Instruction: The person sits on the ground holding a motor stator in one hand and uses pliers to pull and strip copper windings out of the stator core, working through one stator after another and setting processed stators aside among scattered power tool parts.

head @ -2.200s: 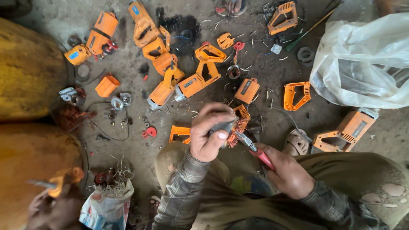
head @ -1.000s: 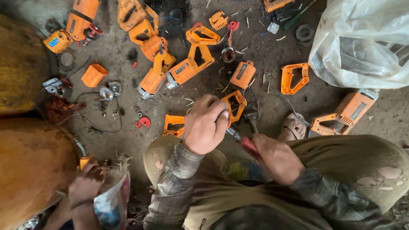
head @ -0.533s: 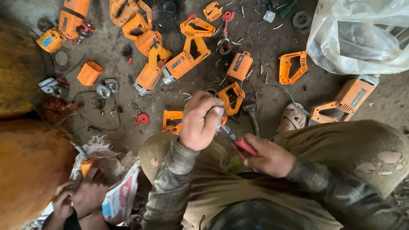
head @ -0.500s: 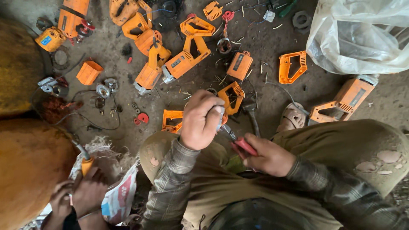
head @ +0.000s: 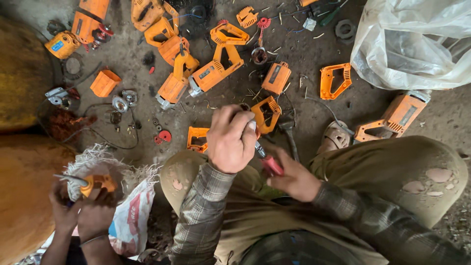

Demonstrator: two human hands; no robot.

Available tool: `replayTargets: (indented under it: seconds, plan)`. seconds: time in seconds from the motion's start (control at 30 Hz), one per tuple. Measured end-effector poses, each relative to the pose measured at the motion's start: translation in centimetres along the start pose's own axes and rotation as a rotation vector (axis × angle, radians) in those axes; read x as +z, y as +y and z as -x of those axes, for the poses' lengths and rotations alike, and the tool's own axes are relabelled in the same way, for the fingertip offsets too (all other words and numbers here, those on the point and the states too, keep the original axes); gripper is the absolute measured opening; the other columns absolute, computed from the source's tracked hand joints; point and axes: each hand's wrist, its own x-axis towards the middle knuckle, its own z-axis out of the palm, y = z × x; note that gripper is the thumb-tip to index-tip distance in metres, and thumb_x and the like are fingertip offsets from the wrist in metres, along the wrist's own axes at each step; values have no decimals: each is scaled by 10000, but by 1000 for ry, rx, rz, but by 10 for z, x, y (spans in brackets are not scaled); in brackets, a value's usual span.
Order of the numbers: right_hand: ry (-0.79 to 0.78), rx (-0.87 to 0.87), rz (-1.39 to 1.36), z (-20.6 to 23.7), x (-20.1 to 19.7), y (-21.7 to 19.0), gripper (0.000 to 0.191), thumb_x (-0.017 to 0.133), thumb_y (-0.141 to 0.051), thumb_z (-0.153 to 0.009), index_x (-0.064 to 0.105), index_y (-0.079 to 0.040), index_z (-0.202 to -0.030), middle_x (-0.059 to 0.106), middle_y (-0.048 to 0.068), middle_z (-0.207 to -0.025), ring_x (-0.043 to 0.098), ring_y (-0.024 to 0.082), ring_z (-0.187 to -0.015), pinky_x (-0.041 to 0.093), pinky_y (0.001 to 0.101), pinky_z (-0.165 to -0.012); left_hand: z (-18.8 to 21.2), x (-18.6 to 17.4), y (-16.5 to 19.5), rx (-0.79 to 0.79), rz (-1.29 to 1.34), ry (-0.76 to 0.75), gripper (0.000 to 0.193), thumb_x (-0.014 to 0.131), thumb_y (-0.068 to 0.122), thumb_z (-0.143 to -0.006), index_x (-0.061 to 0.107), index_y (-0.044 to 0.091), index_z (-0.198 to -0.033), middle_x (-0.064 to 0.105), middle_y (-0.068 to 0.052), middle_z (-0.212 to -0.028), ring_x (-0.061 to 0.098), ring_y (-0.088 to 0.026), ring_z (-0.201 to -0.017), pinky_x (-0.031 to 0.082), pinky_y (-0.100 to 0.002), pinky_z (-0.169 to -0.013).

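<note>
My left hand (head: 230, 140) is closed over a small part above my knee; its fist hides most of the part. My right hand (head: 292, 176) grips a red-handled screwdriver (head: 269, 164), whose metal shaft points up into my left fist. An orange handle shell (head: 266, 112) lies on the ground just beyond my left hand, and a second orange shell (head: 197, 139) lies at its left. I am squatting, with both knees in olive trousers below my hands.
Many orange power-tool housings (head: 211, 73) and small metal parts litter the dirty floor. A white plastic bag (head: 417, 41) sits at top right. At lower left another person's hands (head: 81, 211) hold an orange part over a woven sack (head: 130, 216).
My hands have come closer to my body and the screwdriver has tilted steeper into my left fist. The other person's hands have risen over the sack with an orange part.
</note>
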Motion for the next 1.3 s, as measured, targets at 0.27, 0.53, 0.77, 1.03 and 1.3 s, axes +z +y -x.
replayTargets:
  seconds: [0.27, 0.53, 0.77, 1.03, 1.3]
  plan:
    - [170, -25, 42, 0, 21, 10, 510, 719, -221, -820, 497, -60, -1251, 604, 179, -1019, 605, 345, -1000, 468, 415, -853, -11, 14, 14, -2, -83, 45, 234, 634, 109, -900, 697, 42, -1115, 622, -158, -1126, 591, -369, -998, 516, -451, -833]
    - [46, 17, -127, -1, -1, 1, 449, 631, -84, -772, 531, -73, -1209, 601, 132, -948, 605, 279, -901, 502, 364, -836, -8, 21, -10, -286, 480, 178, 217, 553, 112, -997, 695, 9, -1124, 633, -145, -1104, 639, -264, -959, 523, -404, -837]
    - [-123, -75, -269, 4, -15, 0, 489, 635, 17, -768, 565, -55, -1247, 590, 36, -994, 555, 124, -931, 479, 279, -852, 8, 26, -44, -453, 1422, 261, 346, 519, 198, -967, 643, -102, -1085, 659, -252, -1126, 673, -351, -1034, 553, -458, -972]
    - [-214, 82, -483, 3, -6, 24, 504, 653, 76, -773, 582, -35, -1259, 570, -3, -1019, 521, 83, -920, 456, 255, -797, 11, 30, -47, -421, 1752, 181, 361, 557, 234, -963, 635, -92, -1096, 634, -251, -1118, 664, -356, -1018, 561, -476, -918]
    - [-562, 98, -700, 11, -9, 14, 475, 658, 27, -709, 593, 62, -1178, 660, 108, -950, 637, 184, -813, 521, 321, -705, 9, 31, -33, -410, 2131, -46, 352, 548, 339, -1015, 616, 2, -1086, 615, -227, -1050, 669, -399, -948, 593, -542, -740]
